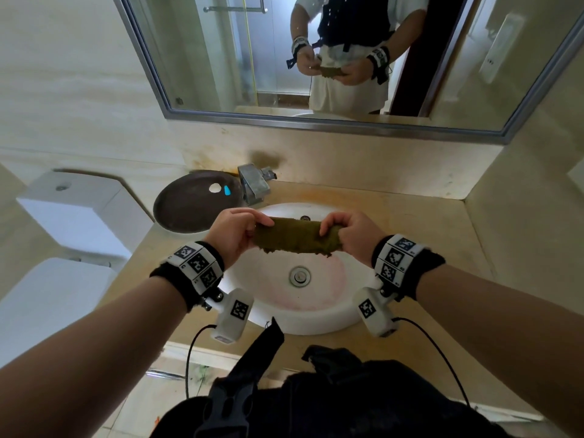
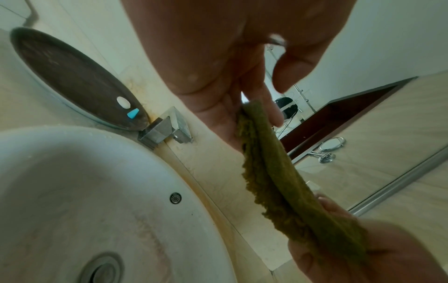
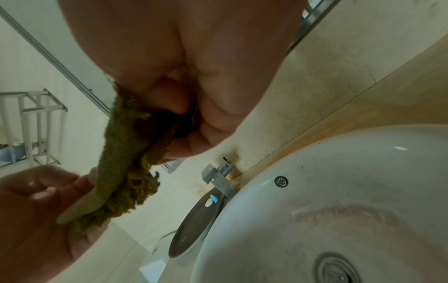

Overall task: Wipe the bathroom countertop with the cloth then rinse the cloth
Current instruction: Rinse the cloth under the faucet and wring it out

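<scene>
An olive-green cloth [image 1: 297,237], folded into a long strip, hangs in the air above the white sink [image 1: 331,317]. My left hand [image 1: 235,230] pinches its left end and my right hand [image 1: 349,232] grips its right end. In the left wrist view the cloth [image 2: 278,176] runs from my left fingers [image 2: 266,107] down to the right hand [image 2: 363,254]. In the right wrist view the cloth [image 3: 121,157] is bunched inside my right hand [image 3: 194,118], and the left hand [image 3: 48,201] holds its far end. The beige countertop [image 1: 426,222] surrounds the sink.
A square chrome faucet [image 1: 254,184] stands behind the sink, with rusty stains around its base. A dark round dish [image 1: 192,203] with a white piece and a blue piece sits at the left. A mirror [image 1: 347,58] hangs above. A white toilet tank [image 1: 72,210] is at far left.
</scene>
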{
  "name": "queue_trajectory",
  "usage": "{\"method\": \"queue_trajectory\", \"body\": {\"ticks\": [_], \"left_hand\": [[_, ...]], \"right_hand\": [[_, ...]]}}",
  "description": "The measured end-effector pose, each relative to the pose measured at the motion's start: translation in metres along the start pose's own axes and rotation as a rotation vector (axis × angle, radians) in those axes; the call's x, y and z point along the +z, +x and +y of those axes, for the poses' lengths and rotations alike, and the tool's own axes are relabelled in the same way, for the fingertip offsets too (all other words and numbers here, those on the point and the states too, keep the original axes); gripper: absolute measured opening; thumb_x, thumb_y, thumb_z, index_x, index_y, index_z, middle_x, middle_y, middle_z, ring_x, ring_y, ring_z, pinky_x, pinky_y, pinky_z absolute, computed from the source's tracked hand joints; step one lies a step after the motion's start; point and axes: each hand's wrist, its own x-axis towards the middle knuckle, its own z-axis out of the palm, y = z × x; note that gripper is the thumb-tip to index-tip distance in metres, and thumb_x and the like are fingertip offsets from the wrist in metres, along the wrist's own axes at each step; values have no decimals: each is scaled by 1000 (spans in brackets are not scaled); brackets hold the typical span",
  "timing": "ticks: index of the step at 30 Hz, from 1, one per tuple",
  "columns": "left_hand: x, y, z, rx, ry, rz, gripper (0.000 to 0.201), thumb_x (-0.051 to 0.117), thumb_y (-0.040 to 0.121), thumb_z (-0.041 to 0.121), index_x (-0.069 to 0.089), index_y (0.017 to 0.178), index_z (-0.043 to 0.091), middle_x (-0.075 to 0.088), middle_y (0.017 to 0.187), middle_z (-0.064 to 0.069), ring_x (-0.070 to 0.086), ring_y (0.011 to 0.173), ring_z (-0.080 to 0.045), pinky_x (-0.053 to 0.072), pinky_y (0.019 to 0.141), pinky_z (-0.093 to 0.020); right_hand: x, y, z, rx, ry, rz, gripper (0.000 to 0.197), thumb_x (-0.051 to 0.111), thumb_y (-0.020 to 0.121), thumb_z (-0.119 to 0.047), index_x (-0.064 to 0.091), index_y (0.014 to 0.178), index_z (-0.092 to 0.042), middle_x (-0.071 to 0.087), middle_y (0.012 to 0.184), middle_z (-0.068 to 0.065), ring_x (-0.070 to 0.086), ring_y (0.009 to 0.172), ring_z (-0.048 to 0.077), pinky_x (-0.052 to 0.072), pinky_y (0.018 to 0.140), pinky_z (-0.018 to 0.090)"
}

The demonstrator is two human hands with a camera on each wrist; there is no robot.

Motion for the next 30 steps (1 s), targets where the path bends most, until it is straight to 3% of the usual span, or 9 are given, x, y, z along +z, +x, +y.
{"method": "queue_trajectory", "body": {"ticks": [3,6,10,13,16,19,24,28,30], "left_hand": [[-16,1,-1,29,114,30,9,59,87,3,67,82,3,59,90,-17,61,81,-25,59,73,-38],[-31,4,-4,96,237,55,10,60,86,-4,67,88,3,63,88,-13,63,79,-23,60,73,-38],[-57,14,-6,131,321,98,14,61,85,-5,69,90,6,65,89,-10,63,78,-23,60,70,-31],[-87,28,-11,129,418,111,15,65,84,-1,69,90,12,67,92,-7,65,83,-21,58,75,-28],[-120,46,-14,164,490,171,13,67,82,3,70,88,13,67,89,-4,64,79,-19,57,74,-24],[-154,67,-17,160,581,230,12,66,85,8,70,90,17,64,84,5,58,72,-3,45,60,-5],[-212,107,-26,118,662,246,15,66,85,13,72,92,24,64,85,6,57,71,-1,47,68,-16],[-249,136,-35,93,641,247,15,68,84,11,73,92,22,64,78,6,56,64,0,44,58,-4],[-261,152,-42,73,627,247,15,69,84,13,73,93,23,64,79,6,57,67,-2,48,66,-10]], "right_hand": [[10,3,-11,67,128,-79,40,30,69,16,62,66,-7,54,102,22,58,88,41,53,85,52],[24,12,-21,101,274,-123,22,39,84,1,57,71,-5,50,97,17,53,83,31,52,76,42],[50,40,-25,9,-267,-65,6,63,87,-22,65,82,-24,64,88,5,60,74,16,52,65,24],[74,67,-28,20,-329,-53,19,68,85,-19,62,101,-27,66,97,3,66,75,13,52,58,17],[102,97,-33,62,-356,-14,32,71,82,-26,57,111,-26,66,98,2,68,78,15,54,60,20],[132,129,-36,99,-402,14,23,70,84,-27,61,104,-22,66,94,2,66,82,17,57,63,23],[180,179,-36,114,-500,24,12,66,86,-20,60,96,-23,65,92,2,65,82,16,58,68,27],[212,217,-35,124,-632,52,14,64,86,-23,60,98,-25,64,96,-2,61,90,16,54,79,29],[225,235,-34,141,-666,91,15,64,86,-23,61,100,-25,62,97,-4,59,92,16,51,78,28]]}}
